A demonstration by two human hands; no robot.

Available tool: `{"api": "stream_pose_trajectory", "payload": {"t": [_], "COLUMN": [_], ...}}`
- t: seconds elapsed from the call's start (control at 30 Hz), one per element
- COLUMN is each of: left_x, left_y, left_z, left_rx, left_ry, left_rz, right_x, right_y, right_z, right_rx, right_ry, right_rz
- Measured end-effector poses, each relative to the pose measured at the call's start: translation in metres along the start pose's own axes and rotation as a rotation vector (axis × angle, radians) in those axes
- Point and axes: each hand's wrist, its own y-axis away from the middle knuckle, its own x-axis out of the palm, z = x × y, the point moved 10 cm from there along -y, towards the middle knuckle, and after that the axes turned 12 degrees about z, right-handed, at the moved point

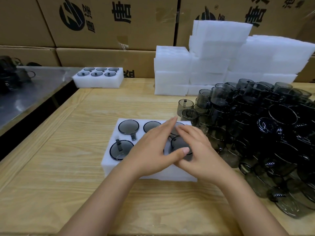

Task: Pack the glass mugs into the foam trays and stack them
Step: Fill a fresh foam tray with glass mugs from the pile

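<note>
A white foam tray (110,160) lies on the wooden table in front of me, with smoky glass mugs sunk in its holes. Mugs show at the back left (128,126), front left (121,149), back middle (150,126) and front right (179,143). My left hand (153,150) lies flat over the tray's middle with fingers straight, covering the front middle hole. My right hand (196,150) rests on the right side of the tray, fingers straight over the right-hand mugs. A large heap of loose glass mugs (255,130) fills the table to the right.
Stacks of empty foam trays (213,62) stand at the back right. A filled foam tray (98,77) sits at the back left beside a metal table (25,96). Cardboard boxes (110,23) wall off the back.
</note>
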Motion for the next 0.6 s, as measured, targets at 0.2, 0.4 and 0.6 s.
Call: {"api": "stream_pose_trajectory", "payload": {"t": [0.2, 0.4, 0.6], "left_x": [-0.026, 0.031, 0.035], "left_y": [0.012, -0.021, -0.025], "left_z": [-0.049, -0.043, -0.035], "left_rx": [0.215, 0.031, 0.001], "left_ry": [-0.11, -0.339, -0.323], "left_rz": [-0.217, 0.197, 0.199], "right_x": [0.001, 0.043, 0.049], "right_y": [-0.014, -0.012, -0.017], "right_z": [0.021, 0.005, -0.001], "right_rx": [-0.022, 0.143, 0.132], "right_ry": [0.13, 0.69, 0.729], "right_rz": [0.084, 0.467, 0.488]}}
